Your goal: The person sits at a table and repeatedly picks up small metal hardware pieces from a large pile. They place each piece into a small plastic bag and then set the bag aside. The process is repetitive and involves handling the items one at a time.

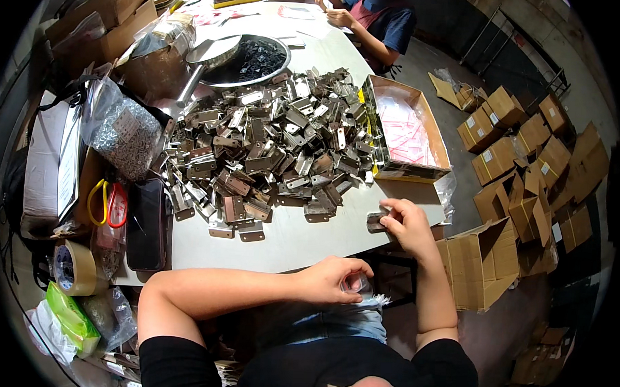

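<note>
My left hand (335, 280) is held low at the near table edge, over my lap. Its fingers curl around a small clear plastic piece (353, 284), whose exact kind I cannot make out. At the table's right front corner, my right hand (406, 226) has its thumb and fingers on a small dark metal bracket (375, 222) that lies on the tabletop. A large heap of similar bent metal brackets (277, 144) with holes spreads over the middle of the table, a little beyond both hands.
A shallow box of pink-and-white packets (402, 132) stands right of the heap. Behind it, a metal bowl (285, 64) holds black parts. Scissors (99, 203), a tape roll (66, 267) and a bag of screws (124, 129) sit left. Cartons (481, 264) crowd the right floor; another person works opposite.
</note>
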Available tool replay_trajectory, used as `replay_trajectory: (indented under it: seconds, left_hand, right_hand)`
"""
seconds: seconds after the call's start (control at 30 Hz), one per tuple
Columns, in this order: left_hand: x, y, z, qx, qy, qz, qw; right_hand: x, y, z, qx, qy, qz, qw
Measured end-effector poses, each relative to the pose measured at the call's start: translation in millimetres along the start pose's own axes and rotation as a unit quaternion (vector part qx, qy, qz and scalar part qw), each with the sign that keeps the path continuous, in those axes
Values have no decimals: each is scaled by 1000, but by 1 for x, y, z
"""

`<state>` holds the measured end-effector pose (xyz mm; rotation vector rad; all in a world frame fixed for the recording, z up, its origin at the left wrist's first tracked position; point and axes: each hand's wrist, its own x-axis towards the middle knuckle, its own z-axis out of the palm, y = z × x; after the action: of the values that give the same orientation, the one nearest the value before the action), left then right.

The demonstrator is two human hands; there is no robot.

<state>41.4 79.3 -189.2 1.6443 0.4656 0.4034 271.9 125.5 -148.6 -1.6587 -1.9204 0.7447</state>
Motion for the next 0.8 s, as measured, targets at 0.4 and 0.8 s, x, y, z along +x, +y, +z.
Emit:
replay_trajectory:
  seconds: [0.4,0.8]
  left_hand:
    - [1,-6,0,-221,-38,-35,974]
    - [1,-16,5,-341,-100,-192,915]
  right_hand:
    - [-36,-57,-16,48,-237,-171,955]
    - [30,-66,41,8,-38,-198,980]
